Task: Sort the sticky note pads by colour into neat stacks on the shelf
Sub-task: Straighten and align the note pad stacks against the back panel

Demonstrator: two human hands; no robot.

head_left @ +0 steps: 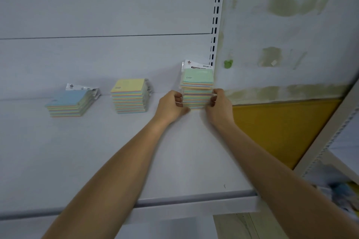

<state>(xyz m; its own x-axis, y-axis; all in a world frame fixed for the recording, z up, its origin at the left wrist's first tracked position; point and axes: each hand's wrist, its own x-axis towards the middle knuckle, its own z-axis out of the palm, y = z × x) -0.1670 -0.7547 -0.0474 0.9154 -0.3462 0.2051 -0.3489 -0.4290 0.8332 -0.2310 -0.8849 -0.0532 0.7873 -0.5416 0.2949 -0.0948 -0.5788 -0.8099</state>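
Observation:
Three stacks of sticky note pads stand on the white shelf (116, 151). The green-topped stack (197, 87) is the tallest, at the right end against the back panel. My left hand (172, 105) grips its left side and my right hand (218, 105) grips its right side, fingers curled round the lower pads. A yellow-topped stack (129, 96) stands in the middle, a little left of my left hand. A lower blue-topped stack (68, 104) sits further left, its pads slightly offset, with a plastic wrapper header sticking up behind.
The slotted upright (216, 15) marks the shelf's right end, just behind the green stack. Right of it are a stained wall (291, 25) and a yellow panel (281, 128). The shelf's front edge (174, 203) runs below my forearms.

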